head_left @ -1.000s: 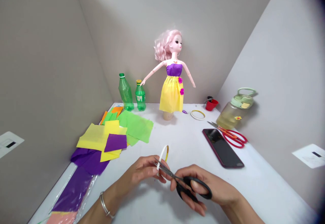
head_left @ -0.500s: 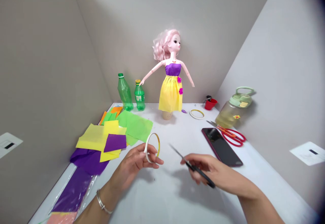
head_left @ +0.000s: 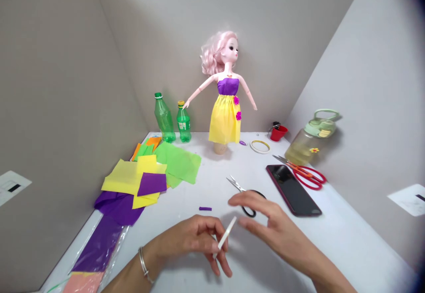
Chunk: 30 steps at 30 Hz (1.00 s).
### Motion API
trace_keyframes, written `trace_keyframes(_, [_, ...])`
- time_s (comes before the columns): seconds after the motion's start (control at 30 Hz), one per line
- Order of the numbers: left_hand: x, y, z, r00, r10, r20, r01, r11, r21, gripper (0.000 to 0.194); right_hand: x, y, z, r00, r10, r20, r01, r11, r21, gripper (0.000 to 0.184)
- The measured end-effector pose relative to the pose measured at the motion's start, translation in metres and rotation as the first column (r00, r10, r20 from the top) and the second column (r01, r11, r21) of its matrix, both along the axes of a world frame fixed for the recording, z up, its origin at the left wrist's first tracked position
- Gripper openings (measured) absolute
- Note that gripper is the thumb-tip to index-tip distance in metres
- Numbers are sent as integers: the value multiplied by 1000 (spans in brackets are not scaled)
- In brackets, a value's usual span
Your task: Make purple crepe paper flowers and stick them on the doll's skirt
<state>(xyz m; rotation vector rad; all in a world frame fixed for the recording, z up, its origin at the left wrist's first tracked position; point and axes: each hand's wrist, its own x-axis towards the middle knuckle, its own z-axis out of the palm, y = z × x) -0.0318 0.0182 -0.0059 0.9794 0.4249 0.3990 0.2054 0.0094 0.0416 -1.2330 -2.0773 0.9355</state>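
My left hand [head_left: 195, 239] is closed on a thin roll of double-sided tape [head_left: 227, 233], which is turned edge-on so that its white side strip shows. My right hand [head_left: 274, 220] is open, thumb and fingers apart, just right of the tape. Partly behind its fingers lie black-handled scissors [head_left: 236, 184], blades half apart and pointing up-left. A small purple strip [head_left: 205, 209] rests on the table above my left hand. Beyond stands a pink-haired doll [head_left: 225, 116] in a purple top and yellow skirt.
Yellow, purple and green cloth pieces [head_left: 121, 178] spread along the left. Two green bottles [head_left: 162, 118] stand behind them. Right of centre are a phone [head_left: 294, 191], red-handled scissors [head_left: 310, 178], a water jug [head_left: 303, 142], another tape roll [head_left: 260, 147] and a red cup [head_left: 278, 133].
My right hand has let go of the black-handled scissors, now on the table. The tape roll has come down and right, turning edge-on. The small purple strip now shows on the table.
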Motion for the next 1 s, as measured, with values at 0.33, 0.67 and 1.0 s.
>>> trace_keyframes(0.33, [0, 2, 3, 994, -84, -65, 83, 996, -15, 33, -21, -17, 9, 971, 155, -184, -216, 896, -387, 12])
trace_keyframes(0.67, [-11, 11, 15, 984, 97, -149, -70, 981, 181, 28, -18, -14, 5, 962, -18, -272, -121, 866, -485, 11])
trace_keyframes(1.0, [-8, 22, 10, 705, 659, -260, -464, 707, 533, 17, -17, -6, -2, 949, -198, -245, 121, 947, -299, 21])
